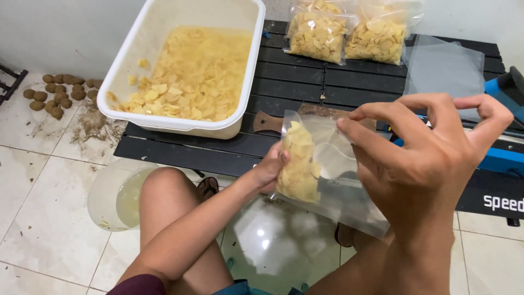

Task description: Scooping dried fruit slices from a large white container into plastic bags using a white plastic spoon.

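Tiled floor surrounds a low black slatted table at frame centre. Left hand grips the clear chip bag from its left side; right hand pinches its upper edge. White tub sits upper left.

blue machine cut off, left fingers hidden

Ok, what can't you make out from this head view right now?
- Bag mouth: covered by the right hand.
- Left hand fingers: hidden behind the bag.
- Blue machine: cut by the right edge.
- Round brown lumps on the floor: too small to identify.
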